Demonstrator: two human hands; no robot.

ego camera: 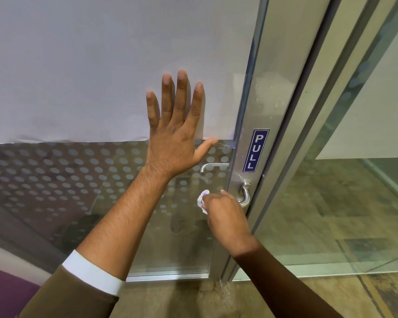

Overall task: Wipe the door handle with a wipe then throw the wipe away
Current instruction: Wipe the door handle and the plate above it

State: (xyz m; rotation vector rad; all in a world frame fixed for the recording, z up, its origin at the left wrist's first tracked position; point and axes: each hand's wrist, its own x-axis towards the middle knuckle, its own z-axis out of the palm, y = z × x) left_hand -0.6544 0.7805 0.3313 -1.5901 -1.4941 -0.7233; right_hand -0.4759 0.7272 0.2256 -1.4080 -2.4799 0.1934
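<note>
A silver lever door handle (245, 195) juts from the metal stile of a glass door (257, 99), below a blue PULL sticker (255, 150). My right hand (225, 213) is closed around the lever's grip with a crumpled white wipe (202, 199) bunched in it; the wipe pokes out on the hand's left side. Most of the lever's grip is hidden under this hand. My left hand (177, 129) lies flat against the door's glass above and to the left of the handle, fingers spread, holding nothing.
A second handle (213, 166) on the far side shows through the dotted glass. A metal door frame (308, 125) and a fixed glass panel (354, 191) stand to the right. A speckled floor (193, 299) runs below the door.
</note>
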